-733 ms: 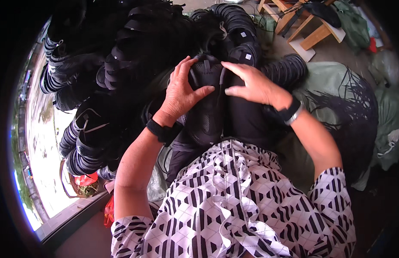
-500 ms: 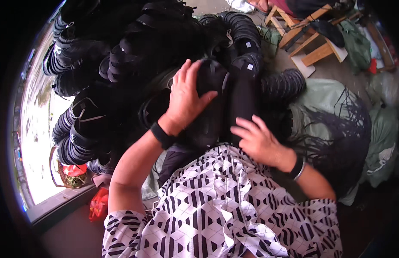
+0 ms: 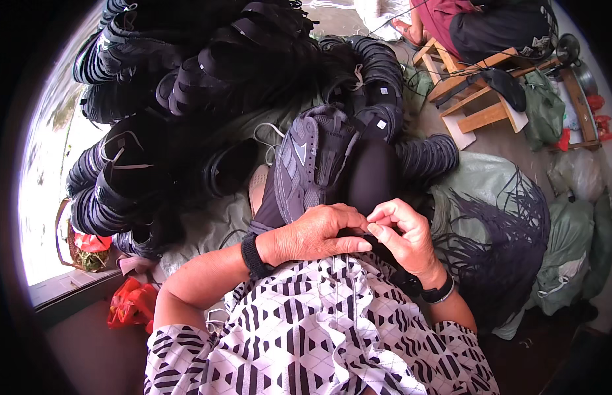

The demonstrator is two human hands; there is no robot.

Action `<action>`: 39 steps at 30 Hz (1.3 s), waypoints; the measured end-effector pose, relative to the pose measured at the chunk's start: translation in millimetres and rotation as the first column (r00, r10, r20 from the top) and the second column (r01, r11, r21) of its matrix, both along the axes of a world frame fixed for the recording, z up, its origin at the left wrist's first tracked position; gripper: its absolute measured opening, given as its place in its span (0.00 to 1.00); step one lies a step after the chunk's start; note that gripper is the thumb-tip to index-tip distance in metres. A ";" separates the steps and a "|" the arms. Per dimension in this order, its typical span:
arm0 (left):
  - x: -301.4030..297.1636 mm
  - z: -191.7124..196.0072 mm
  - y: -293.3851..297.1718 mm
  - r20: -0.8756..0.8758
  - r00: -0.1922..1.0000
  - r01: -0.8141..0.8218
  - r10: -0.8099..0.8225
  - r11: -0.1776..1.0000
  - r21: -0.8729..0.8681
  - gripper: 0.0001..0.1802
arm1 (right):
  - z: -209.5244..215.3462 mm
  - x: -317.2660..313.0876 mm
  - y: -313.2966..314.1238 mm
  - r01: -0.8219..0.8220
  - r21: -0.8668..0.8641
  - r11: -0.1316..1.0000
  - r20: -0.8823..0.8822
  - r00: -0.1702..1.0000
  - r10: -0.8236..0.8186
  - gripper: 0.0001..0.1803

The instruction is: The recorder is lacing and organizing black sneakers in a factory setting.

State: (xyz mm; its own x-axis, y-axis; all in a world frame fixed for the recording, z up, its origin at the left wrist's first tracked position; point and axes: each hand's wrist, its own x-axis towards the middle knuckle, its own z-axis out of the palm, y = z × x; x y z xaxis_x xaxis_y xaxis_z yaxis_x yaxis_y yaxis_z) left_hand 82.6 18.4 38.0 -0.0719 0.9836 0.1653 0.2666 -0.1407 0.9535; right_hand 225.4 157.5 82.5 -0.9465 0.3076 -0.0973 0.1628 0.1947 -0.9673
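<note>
A dark grey shoe upper (image 3: 316,155) with a pale side patch and rows of eyelets lies across my lap, toe away from me. At its near end, close to my waist, both my hands meet. My left hand (image 3: 312,234) is closed, thumb and fingers pressed together pointing right; whatever they hold is hidden. My right hand (image 3: 406,240) pinches thumb to forefinger beside the left fingertips, on something too small to make out. To the right, a bundle of dark laces (image 3: 500,227) is spread over a pale green sack (image 3: 480,171).
Stacks of nested dark shoe uppers (image 3: 115,187) rise on the left, with more uppers (image 3: 378,72) ahead. A wooden stool (image 3: 480,118) stands at the far right, near another person (image 3: 490,29). Red plastic bags (image 3: 133,303) lie at the lower left.
Both hands came down from the lap toward my waist and closed together. The grey upper's laced face now shows on my lap, where a dark surface lay under the open hands.
</note>
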 end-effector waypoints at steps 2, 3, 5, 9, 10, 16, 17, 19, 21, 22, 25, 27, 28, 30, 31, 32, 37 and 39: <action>-0.6 5.9 0.1 0.083 0.996 0.013 -0.012 1.000 -0.009 0.13 | 1.0 -4.1 0.3 -0.013 -0.120 0.993 0.015 1.000 0.015 0.06; -3.3 11.0 0.3 0.087 0.996 0.013 -0.013 1.000 -0.010 0.13 | 5.9 -6.0 0.9 -0.012 -0.120 0.993 0.018 1.000 0.014 0.06; -10.9 23.3 -0.2 0.137 0.990 0.017 -0.027 0.997 0.073 0.11 | 25.5 -12.0 0.7 0.010 -0.366 0.930 0.016 1.000 -0.004 0.07; -47.1 70.7 -21.3 0.575 0.813 0.071 0.089 0.966 -0.250 0.15 | 39.2 -5.5 46.9 0.190 -0.610 0.769 -0.218 0.893 -0.394 0.12; -56.9 78.6 -29.6 0.501 0.849 -0.041 0.166 0.967 -0.250 0.15 | 49.6 -3.8 63.4 0.178 -0.692 0.700 -0.249 0.851 -0.463 0.13; -105.6 76.6 -91.2 0.244 0.868 -0.322 0.433 0.864 -0.386 0.17 | 15.4 57.0 187.9 0.310 -0.896 0.317 -0.004 0.708 -0.706 0.04; -108.6 73.5 -99.2 0.217 0.855 -0.364 0.470 0.844 -0.395 0.17 | 8.3 67.8 202.0 0.307 -0.927 0.216 0.049 0.670 -0.741 0.05; -111.6 71.0 -111.2 0.147 0.870 -0.378 0.471 0.827 -0.416 0.17 | 8.5 74.8 209.4 0.426 -0.894 0.139 0.144 0.567 -0.811 0.06; -106.9 65.0 -114.1 0.175 0.791 -0.479 0.587 0.771 -0.421 0.16 | -3.6 94.6 217.7 0.391 -0.856 0.339 0.018 0.677 -0.736 0.04; -102.9 60.2 -111.5 0.184 0.774 -0.486 0.606 0.754 -0.441 0.14 | -1.1 84.9 198.7 0.513 -0.693 0.507 -0.027 0.684 -0.729 0.03; -79.7 53.9 -74.2 0.285 0.815 -0.450 0.505 0.861 -0.239 0.14 | 17.5 39.8 134.3 0.402 -0.141 0.905 0.231 0.902 -0.365 0.11; -63.1 53.7 -46.4 0.137 0.918 -0.355 0.373 0.924 -0.143 0.23 | 33.3 5.6 95.8 0.122 -0.070 0.990 0.336 0.938 -0.092 0.07; -54.0 55.7 -27.1 -0.033 0.955 -0.294 0.294 0.956 0.017 0.25 | 25.8 -0.1 81.6 -0.035 -0.168 0.985 0.191 0.979 0.068 0.06; -27.6 53.4 2.7 -0.162 0.962 -0.181 0.218 0.960 0.213 0.25 | 51.4 -20.3 46.6 -0.206 -0.291 0.934 0.195 0.943 0.269 0.07; -16.0 52.0 11.4 -0.108 0.975 -0.161 0.195 0.950 0.269 0.24 | 64.6 -25.1 38.0 -0.292 -0.250 0.923 0.188 0.921 0.342 0.08; -16.9 56.9 9.7 0.010 1.000 0.009 -0.009 1.000 -0.015 0.21 | 72.0 -25.1 35.0 -0.188 -0.314 0.930 0.159 0.956 0.247 0.09; -27.7 49.7 -6.6 0.183 0.977 -0.073 0.112 0.975 -0.212 0.13 | 42.5 13.5 105.4 0.171 -0.190 0.967 0.088 0.984 -0.157 0.13; -40.2 37.4 -23.1 0.048 0.984 -0.154 0.172 0.955 -0.252 0.12 | 14.8 38.2 133.1 0.321 -0.052 0.946 0.145 0.939 -0.311 0.13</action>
State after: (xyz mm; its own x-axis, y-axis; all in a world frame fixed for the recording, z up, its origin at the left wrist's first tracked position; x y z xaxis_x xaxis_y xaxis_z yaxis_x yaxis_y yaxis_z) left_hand 42.4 -4.8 75.4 -0.2374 0.9671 -0.0913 0.1992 0.1404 0.9698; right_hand 263.7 290.6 97.3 -0.7787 0.5757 -0.2494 0.3325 0.0416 -0.9422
